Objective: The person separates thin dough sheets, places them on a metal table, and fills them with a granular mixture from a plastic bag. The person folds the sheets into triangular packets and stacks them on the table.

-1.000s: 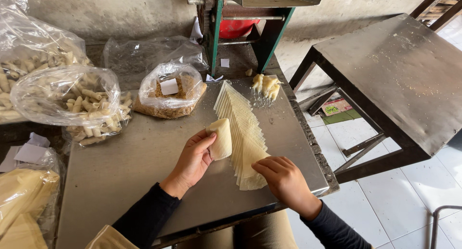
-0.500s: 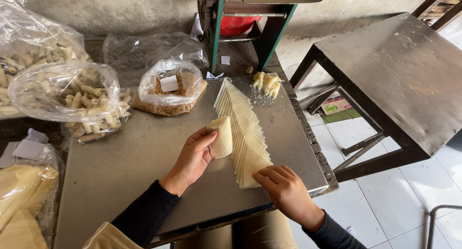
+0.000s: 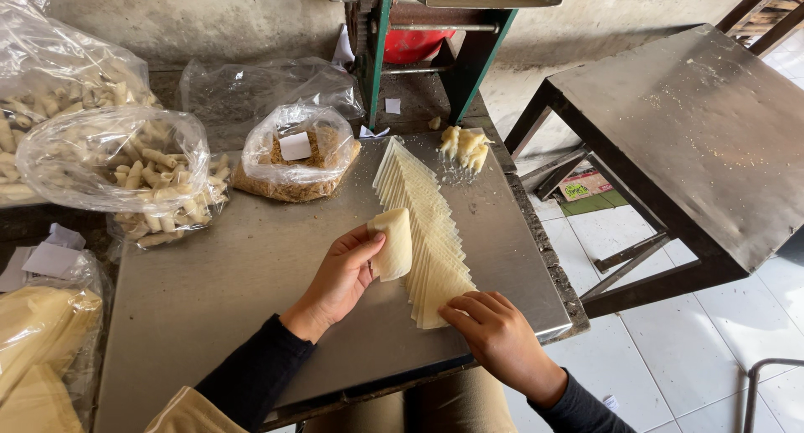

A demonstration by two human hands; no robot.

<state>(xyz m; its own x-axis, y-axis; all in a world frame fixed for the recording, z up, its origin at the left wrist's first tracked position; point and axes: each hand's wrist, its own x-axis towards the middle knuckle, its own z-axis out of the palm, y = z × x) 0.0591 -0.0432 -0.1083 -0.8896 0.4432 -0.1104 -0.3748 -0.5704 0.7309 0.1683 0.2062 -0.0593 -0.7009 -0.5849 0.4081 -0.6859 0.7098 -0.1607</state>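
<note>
At frame centre, the left hand (image 3: 339, 278) is gripping a curled pastry sheet (image 3: 392, 244), lifting it clear. The right hand (image 3: 494, 332), fingers open, is pressing the fanned sheet stack (image 3: 427, 232) flat against the counter (image 3: 251, 257), steadying it.

A pale, curled wrapper (image 3: 392, 244) is pinched just left of the fanned wrapper row (image 3: 427, 232), which lies flat, overlapping, along the metal table (image 3: 234, 274).

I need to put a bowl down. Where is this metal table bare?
Bare metal table lies left of the left hand, below the crumb bag. A narrower strip runs right of the fanned wrappers. The back-left is crowded with bags of rolls.
</note>
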